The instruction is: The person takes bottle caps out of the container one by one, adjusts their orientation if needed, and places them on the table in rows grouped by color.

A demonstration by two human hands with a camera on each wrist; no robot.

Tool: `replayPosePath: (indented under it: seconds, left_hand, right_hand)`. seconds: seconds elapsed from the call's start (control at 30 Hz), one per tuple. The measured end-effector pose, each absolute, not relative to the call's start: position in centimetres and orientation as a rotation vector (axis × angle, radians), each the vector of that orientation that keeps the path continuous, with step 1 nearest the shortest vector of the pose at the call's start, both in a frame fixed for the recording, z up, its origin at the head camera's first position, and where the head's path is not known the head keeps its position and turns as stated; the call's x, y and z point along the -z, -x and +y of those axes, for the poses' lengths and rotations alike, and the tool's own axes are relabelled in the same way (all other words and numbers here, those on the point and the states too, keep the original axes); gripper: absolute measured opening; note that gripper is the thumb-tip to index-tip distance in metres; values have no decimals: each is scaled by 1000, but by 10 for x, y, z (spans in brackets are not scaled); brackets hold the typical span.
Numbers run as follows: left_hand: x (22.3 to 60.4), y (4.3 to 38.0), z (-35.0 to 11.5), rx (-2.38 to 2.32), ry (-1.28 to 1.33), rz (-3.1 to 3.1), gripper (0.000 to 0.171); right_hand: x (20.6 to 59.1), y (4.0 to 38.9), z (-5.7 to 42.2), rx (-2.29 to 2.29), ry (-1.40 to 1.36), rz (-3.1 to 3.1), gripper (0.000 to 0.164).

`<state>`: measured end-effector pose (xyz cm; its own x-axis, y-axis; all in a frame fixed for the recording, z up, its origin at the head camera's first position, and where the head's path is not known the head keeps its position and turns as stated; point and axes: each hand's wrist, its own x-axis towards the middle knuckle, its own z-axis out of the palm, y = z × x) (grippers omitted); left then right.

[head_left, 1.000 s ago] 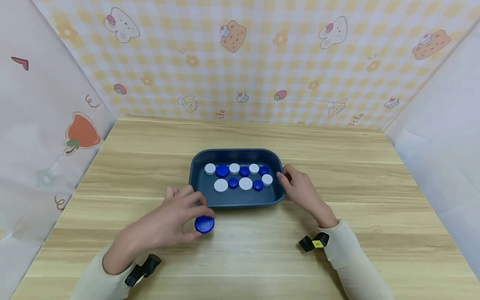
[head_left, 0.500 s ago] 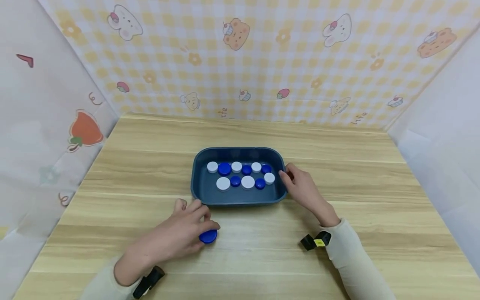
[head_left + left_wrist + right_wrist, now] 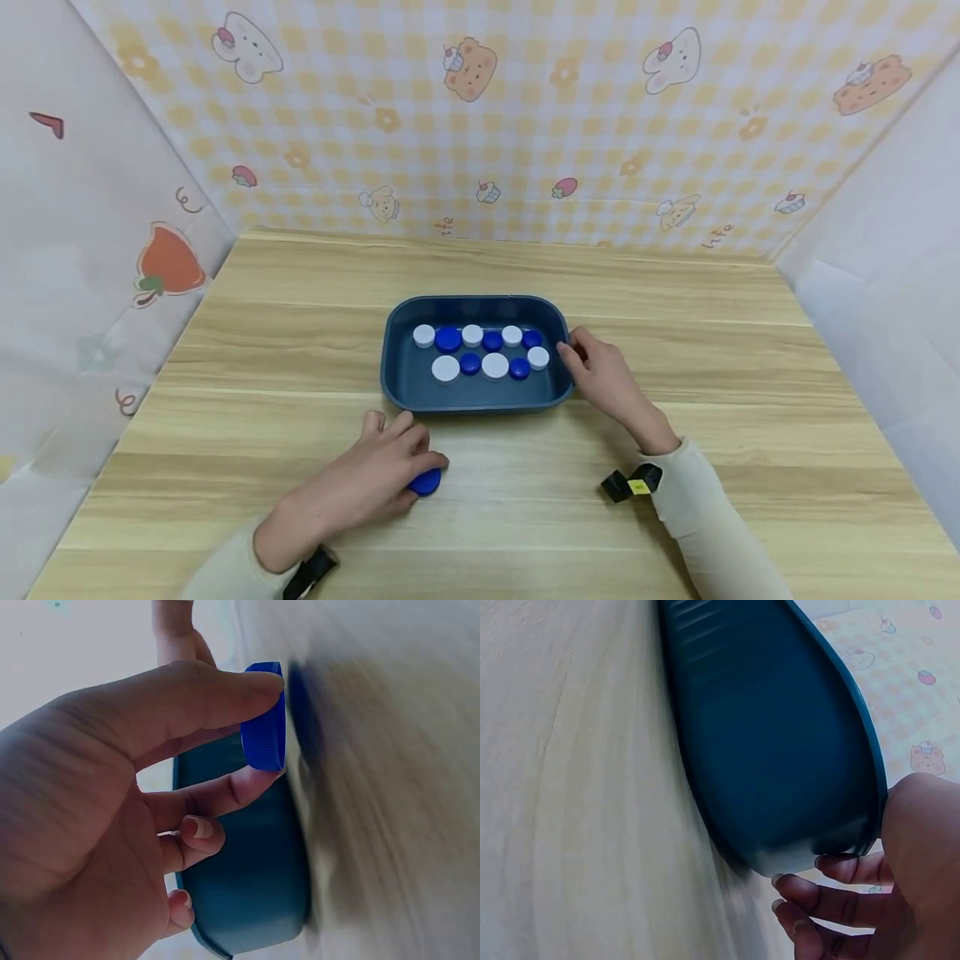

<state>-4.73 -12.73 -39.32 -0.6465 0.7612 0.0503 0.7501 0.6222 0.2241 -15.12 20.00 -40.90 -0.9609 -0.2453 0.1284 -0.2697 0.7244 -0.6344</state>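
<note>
My left hand (image 3: pixel 367 483) pinches a blue bottle cap (image 3: pixel 426 482) between thumb and finger, in front of the tray's near left corner. In the left wrist view the cap's ribbed side (image 3: pixel 259 742) shows, its face close to the tabletop with a thin gap and a dark shadow. My right hand (image 3: pixel 609 382) holds the right end of the dark blue tray (image 3: pixel 480 410), thumb at the rim and fingers outside the wall. Inside the tray, white caps (image 3: pixel 446 369) and blue caps (image 3: pixel 448 339) lie flat in two rows, alternating in colour for the most part.
The tray stands on a light wood-grain table (image 3: pixel 675 308). Behind it rises a yellow checked backdrop (image 3: pixel 525 125) with cartoon prints, and white sheets flank both sides. Each wrist carries a black camera mount (image 3: pixel 632 483).
My left hand has come toward the table's front and slightly right with the blue cap, away from the tray's corner. My right hand keeps its hold on the tray.
</note>
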Motion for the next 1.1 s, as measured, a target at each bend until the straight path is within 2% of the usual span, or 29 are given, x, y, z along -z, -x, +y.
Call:
replayPosePath:
  seconds: [0.27, 0.4, 0.87, 1.1]
  left_hand:
    - [396, 48, -128, -348, -1259, 2759, 32]
    - [395, 48, -128, -356, -1243, 2755, 32]
    - [394, 48, -126, -350, -1191, 2762, 36]
    - [392, 47, -126, -380, -1156, 2759, 35]
  right_hand:
    - [415, 152, 203, -1247, -430, -2812, 27]
    - [423, 153, 207, -1331, -503, -2719, 40]
    - [440, 157, 230, -1289, -1052, -2639, 60]
    - [438, 151, 228, -1342, -1159, -2554, 72]
